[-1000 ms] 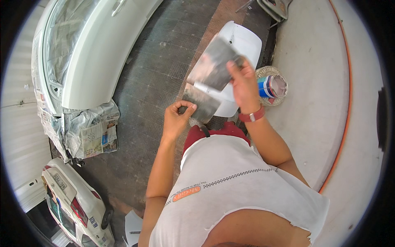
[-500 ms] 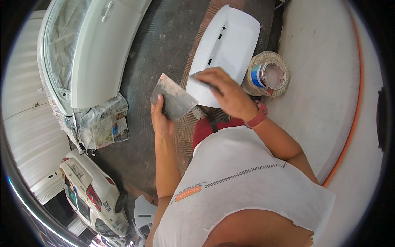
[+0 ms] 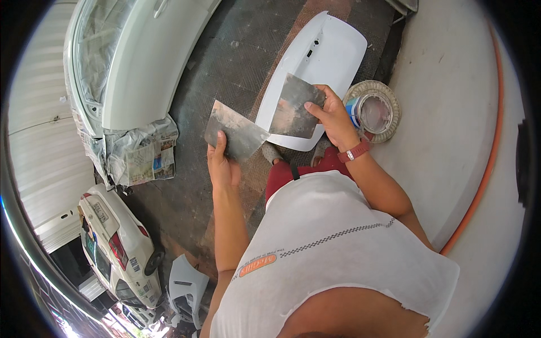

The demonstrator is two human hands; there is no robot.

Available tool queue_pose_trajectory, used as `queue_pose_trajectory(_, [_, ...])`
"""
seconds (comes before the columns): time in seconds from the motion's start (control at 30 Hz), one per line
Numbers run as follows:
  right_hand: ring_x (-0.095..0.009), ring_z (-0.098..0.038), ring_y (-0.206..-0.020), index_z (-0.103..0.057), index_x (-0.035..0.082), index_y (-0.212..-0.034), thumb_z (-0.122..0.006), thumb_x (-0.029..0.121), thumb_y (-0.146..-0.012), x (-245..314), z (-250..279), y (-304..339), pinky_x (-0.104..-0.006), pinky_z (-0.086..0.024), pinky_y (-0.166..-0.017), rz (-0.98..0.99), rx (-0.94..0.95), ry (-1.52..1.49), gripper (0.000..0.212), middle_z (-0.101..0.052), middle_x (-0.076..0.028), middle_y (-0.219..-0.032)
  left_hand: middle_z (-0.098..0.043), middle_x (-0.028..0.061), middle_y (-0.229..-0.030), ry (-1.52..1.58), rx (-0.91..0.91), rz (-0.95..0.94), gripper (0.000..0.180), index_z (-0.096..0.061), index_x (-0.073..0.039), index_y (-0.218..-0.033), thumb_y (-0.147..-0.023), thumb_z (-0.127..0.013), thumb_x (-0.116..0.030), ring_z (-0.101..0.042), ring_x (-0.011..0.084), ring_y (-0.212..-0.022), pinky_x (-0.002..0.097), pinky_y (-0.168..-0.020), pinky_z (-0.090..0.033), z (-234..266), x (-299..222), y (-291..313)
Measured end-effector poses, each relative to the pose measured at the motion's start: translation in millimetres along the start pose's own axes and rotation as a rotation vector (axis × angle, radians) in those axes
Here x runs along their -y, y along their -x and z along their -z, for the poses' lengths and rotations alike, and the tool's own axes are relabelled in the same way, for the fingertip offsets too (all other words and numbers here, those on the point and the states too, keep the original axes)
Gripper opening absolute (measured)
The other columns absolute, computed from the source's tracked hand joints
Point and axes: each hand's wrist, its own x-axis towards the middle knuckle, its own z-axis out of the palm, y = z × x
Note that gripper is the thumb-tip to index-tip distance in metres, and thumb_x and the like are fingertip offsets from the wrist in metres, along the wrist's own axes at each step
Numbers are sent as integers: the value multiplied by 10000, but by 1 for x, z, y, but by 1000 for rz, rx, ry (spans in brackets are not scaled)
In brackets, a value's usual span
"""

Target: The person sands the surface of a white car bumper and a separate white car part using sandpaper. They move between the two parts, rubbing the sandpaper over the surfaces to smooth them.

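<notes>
My left hand (image 3: pixel 222 166) is closed on a flat grey putty spreader (image 3: pixel 239 130), thumb on its face and fingers behind. Pale pinkish smears mark its upper part. A second putty spreader (image 3: pixel 293 107), rectangular, dark grey and blotched with similar pinkish residue, is in my right hand (image 3: pixel 335 115). Its broad face is turned up toward me, with the thumb pressed on it. The two spreaders are close, their near corners almost meeting. Behind and below them a white car trunk lid (image 3: pixel 341 50) is partly hidden by the right spreader and hand.
Right of the trunk lid, an open can (image 3: pixel 375 111) sits in a pale round ring. A white car body (image 3: pixel 149 67) stands at left, masked with newspaper (image 3: pixel 143 155). Another white car (image 3: pixel 118 242) and a loose white panel (image 3: pixel 189 284) are lower left. An orange hose (image 3: pixel 480 191) curves along the right.
My right hand has turned its spreader from nearly edge-on to face up. The left hand keeps its hold almost in place. The surroundings have shifted slightly as my head moved.
</notes>
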Motion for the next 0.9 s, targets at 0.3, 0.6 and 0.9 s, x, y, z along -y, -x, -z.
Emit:
queue_pose_trajectory(0.3, [-136, -713, -993, -548, 90, -1450, -657, 149, -1080, 7, -2, 1, -332, -601, -813, -184, 82, -96, 390, -720, -51, -1182, -641, 110, -1403, -134, 57, -46, 482, -571, -19, -1439, -1036, -757, -209, -614, 240, -1304, 409, -1141, -481, -16, -1, 5])
queue_pose_trajectory(0.6, [-170, -688, -1080, -677, 70, -1342, -614, 131, -1063, 14, 11, -11, -349, -597, -918, 7, 112, 390, 293, -702, -71, -1260, -675, 110, -1341, -146, 128, -118, 494, -574, -8, -1420, -1009, -789, -177, -633, 211, -1268, 367, -1129, -467, -29, -12, -4])
queue_pose_trajectory(0.9, [-175, -681, -1133, -712, 40, -1266, -469, 742, -1063, -1, -47, -17, -351, -562, -904, -209, 315, -151, 770, -721, -83, -1172, -697, 101, -1341, -104, 341, 156, 504, -616, -28, -1397, -978, -830, -210, -645, 216, -1268, 369, -1127, -472, -42, 11, 4])
